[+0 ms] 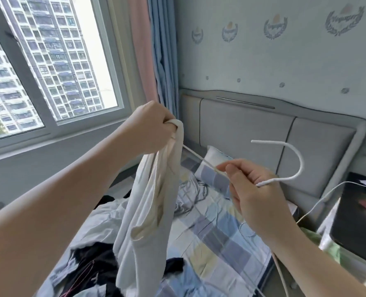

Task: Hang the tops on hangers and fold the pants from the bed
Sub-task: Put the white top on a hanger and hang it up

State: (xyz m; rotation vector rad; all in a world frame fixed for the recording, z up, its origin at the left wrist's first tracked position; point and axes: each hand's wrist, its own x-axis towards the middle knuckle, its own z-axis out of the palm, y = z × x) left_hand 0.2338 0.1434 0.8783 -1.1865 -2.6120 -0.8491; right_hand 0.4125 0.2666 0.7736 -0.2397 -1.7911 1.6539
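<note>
A white top (pixel 147 213) hangs bunched in the air above the bed (pixel 218 236). My left hand (pixel 150 125) is closed on its upper edge. My right hand (pixel 250 189) grips a white hanger (pixel 293 166) near the base of its hook, which curves up to the right. One thin arm of the hanger runs from my right fingers up-left into the gathered cloth below my left hand. Dark clothes (pixel 96 266) lie in a heap on the bed's near left part, under the hanging top.
A checked sheet covers the bed, with a pillow (pixel 214 168) by the grey padded headboard (pixel 263 133). A dark nightstand (pixel 357 213) with a white cable stands at the right. A large window (pixel 47 67) and curtains (pixel 156 50) are on the left.
</note>
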